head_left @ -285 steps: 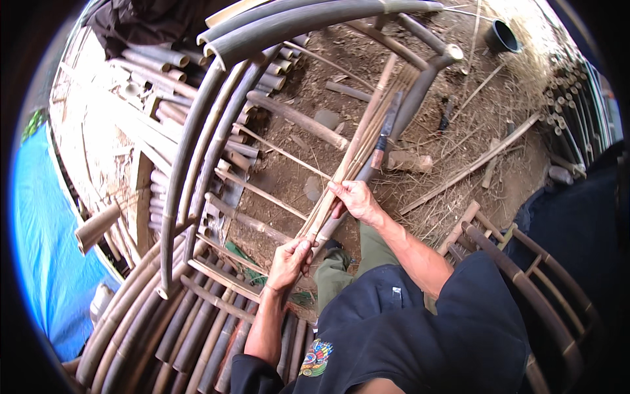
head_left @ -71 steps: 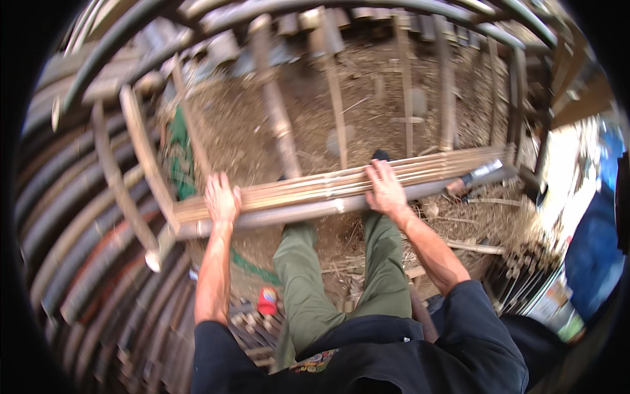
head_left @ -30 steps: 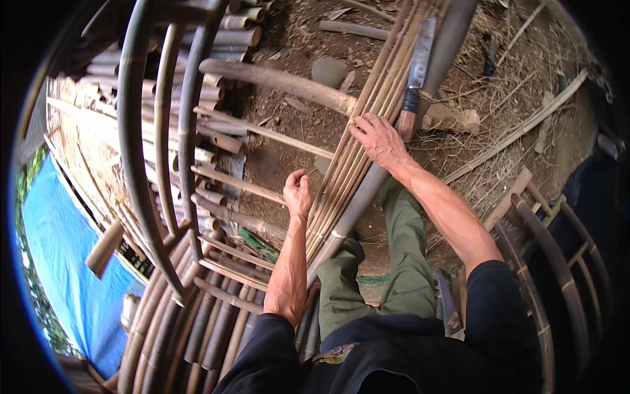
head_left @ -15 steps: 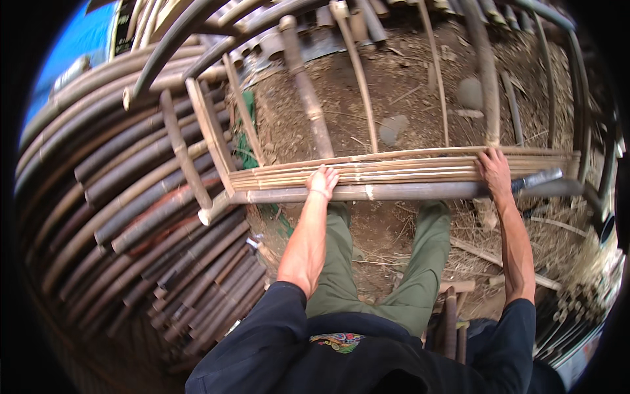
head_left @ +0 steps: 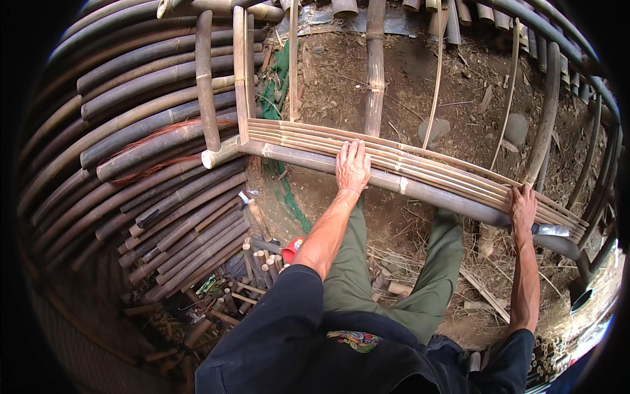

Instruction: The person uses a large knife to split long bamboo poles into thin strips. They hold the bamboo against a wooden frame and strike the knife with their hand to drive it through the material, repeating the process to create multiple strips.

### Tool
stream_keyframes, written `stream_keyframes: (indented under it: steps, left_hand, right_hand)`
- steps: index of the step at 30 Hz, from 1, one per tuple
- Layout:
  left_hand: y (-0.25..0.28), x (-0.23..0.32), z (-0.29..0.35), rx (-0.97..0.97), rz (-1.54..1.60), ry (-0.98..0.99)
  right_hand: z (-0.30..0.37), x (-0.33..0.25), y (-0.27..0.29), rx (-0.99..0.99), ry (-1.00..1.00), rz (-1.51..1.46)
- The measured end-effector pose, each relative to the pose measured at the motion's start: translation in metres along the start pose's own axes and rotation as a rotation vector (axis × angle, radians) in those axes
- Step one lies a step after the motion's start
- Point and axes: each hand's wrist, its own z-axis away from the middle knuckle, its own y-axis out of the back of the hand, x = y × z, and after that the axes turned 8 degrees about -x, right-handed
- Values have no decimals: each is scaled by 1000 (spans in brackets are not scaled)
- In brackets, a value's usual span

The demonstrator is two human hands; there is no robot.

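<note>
Several split bamboo slats (head_left: 433, 169) lie side by side along a thick bamboo pole (head_left: 440, 197), crossing in front of me. My left hand (head_left: 353, 165) rests on the slats left of their middle, fingers stretched out flat and pointing away from me. Near the right end, my right hand (head_left: 523, 205) has its fingers curled over the slats, gripping them. Just beyond that hand, a shiny grey piece with a dark end (head_left: 551, 230) sticks out along the pole; its kind is unclear.
Long bamboo poles (head_left: 151, 98) are stacked on the left. Upright bamboo posts (head_left: 375, 72) stand beyond the slats over the littered ground. A red object (head_left: 293, 249) sits beside short bamboo pieces (head_left: 259, 262). Green netting (head_left: 279, 85) lies near the frame.
The view has turned, so the slats now slope down to the right. My left hand's fingers point more directly away from me. Both hands stay on the slats.
</note>
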Motion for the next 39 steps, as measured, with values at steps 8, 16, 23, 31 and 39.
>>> stream_keyframes:
  steps: [8,16,23,31,39]
  left_hand:
    - [34,-23,-34,-332,-52,-219]
    - [29,-29,-20,-255,118,-232]
    - [20,-23,-30,-248,74,-116]
    - [25,-6,-34,-385,-135,-161]
    - [53,151,-43,-585,-175,-576]
  right_hand:
    - [-1,-2,-9,-62,-16,77]
    - [4,3,-30,-7,-63,-44]
    - [8,-5,-38,77,-206,-100]
    - [63,-10,-46,454,-1211,-501]
    - [60,25,-64,399,-1493,-1382]
